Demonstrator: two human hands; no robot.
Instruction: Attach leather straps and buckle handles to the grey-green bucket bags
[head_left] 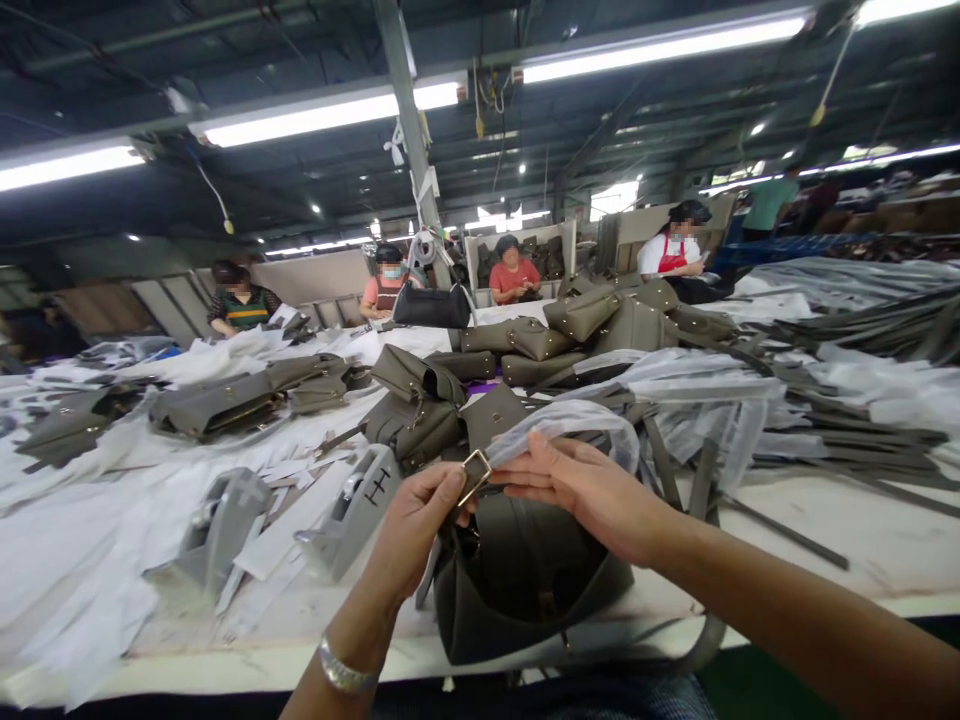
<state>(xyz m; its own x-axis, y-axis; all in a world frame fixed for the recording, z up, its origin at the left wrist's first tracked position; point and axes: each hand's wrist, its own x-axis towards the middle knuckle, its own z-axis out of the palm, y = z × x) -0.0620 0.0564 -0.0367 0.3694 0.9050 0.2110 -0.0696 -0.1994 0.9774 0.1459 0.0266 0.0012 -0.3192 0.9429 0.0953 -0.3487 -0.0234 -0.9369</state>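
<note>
My left hand [429, 515] pinches the end of a bag strap beside a gold rectangular buckle [475, 478]. From the buckle the strap [559, 412], wrapped in clear plastic, loops up and to the right. My right hand [581, 490] is at the strap just right of the buckle, its thumb on top and its fingers fairly straight along it. Directly below both hands, an olive-grey handbag [517, 590] sits at the table's front edge with its mouth open toward me. Part of the bag's upper side is hidden by my hands.
Two grey tape dispensers [217, 540] stand to the left. More olive-grey bags [217, 405] are heaped behind and to the left, and loose straps [862, 445] lie on the right. White sheets [82, 560] cover much of the table [795, 590]. Several people sit across it.
</note>
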